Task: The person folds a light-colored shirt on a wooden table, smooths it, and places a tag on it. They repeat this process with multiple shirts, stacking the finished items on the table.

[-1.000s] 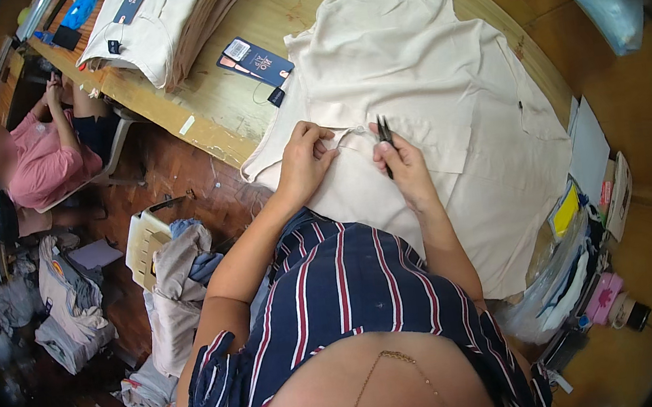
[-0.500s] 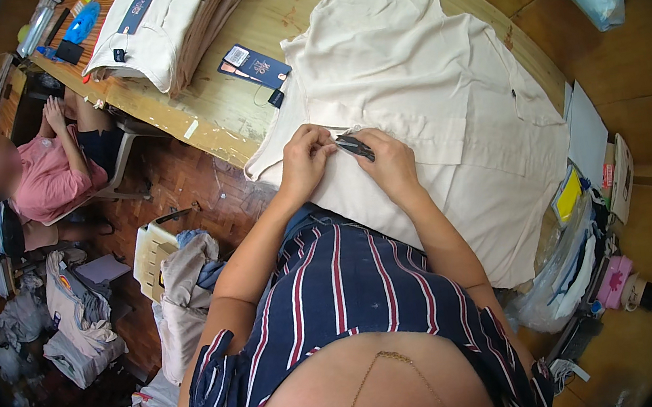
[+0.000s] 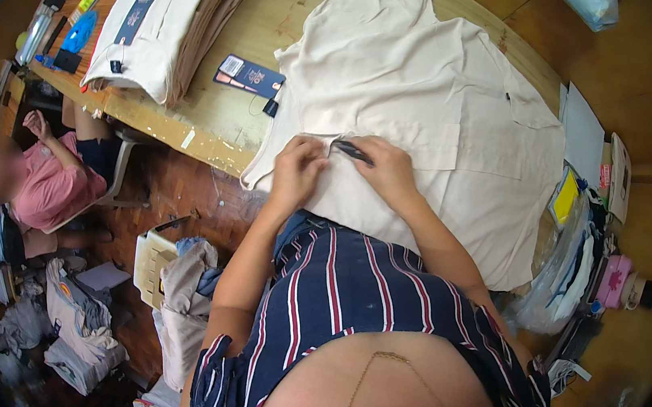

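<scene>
A cream garment (image 3: 383,74) lies spread over the table, its near edge hanging against my body. My right hand (image 3: 386,165) is closed round small black thread snips (image 3: 353,152), whose tip points left toward my other hand. The fingers of my left hand (image 3: 295,173) are curled and pinch the garment's cloth just left of the snips; they are slightly blurred. A dark blue hang tag (image 3: 252,77) with a small black piece on a cord lies at the garment's left edge.
A folded stack of cream garments (image 3: 151,42) stands at the table's far left. Left of me, a person in a pink shirt (image 3: 55,181) sits on a chair. Cloth drapes over a cream plastic chair (image 3: 156,261). Plastic-wrapped items (image 3: 567,280) lie at the right.
My left hand has shifted slightly left, away from the snips, and its fingers have loosened a little. The seated person's hand has lifted. The whole view has shifted slightly.
</scene>
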A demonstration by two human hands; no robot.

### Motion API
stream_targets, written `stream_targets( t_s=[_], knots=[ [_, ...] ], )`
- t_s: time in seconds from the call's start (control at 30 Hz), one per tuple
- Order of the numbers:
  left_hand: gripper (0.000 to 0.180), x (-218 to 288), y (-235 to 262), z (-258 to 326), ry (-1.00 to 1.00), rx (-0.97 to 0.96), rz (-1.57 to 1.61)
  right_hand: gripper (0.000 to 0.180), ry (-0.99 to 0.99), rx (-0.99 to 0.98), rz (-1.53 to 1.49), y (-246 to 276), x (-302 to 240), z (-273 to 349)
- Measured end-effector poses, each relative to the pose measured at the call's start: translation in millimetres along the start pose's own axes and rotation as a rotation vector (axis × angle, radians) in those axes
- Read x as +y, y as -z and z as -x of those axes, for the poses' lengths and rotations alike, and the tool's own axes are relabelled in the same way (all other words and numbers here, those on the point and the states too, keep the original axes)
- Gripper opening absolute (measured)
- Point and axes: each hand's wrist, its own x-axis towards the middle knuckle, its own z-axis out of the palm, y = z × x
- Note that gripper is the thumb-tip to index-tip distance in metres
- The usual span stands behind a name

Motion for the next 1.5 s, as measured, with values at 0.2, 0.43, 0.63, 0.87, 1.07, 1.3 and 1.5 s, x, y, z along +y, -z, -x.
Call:
stream_targets(
  t_s=[0.2,0.43,0.63,0.87,1.07,1.3,1.5],
  knots=[
    [0.022,-33.0,163.2,40.6,0.032,0.705,-0.751,0.03,-0.695,0.656,0.335,144.5,150.6,101.8],
    [0.035,-39.1,94.1,-22.1,-0.068,0.461,-0.572,0.039,-1.121,0.653,1.29,232.0,178.6,215.1],
    [0.035,-30.9,1.0,-150.7,-0.103,0.288,-0.962,0.048,-0.654,0.488,0.834,130.1,209.5,168.4],
    [0.032,-48.2,49.2,-218.7,0.081,0.189,-1.105,0.034,-0.688,0.253,0.468,101.8,112.5,143.7],
    [0.047,-23.7,39.9,-237.0,0.368,-0.147,-0.786,0.05,-0.608,0.576,0.778,162.8,187.7,88.2],
    [0.068,21.1,128.4,-249.8,0.4,-0.375,-0.599,0.024,-0.751,0.788,0.069,199.3,250.3,61.9],
    [0.059,172.2,193.2,-185.3,-0.263,-0.26,0.382,0.033,-0.01,1.137,-1.145,383.9,156.5,108.0]
  ],
)
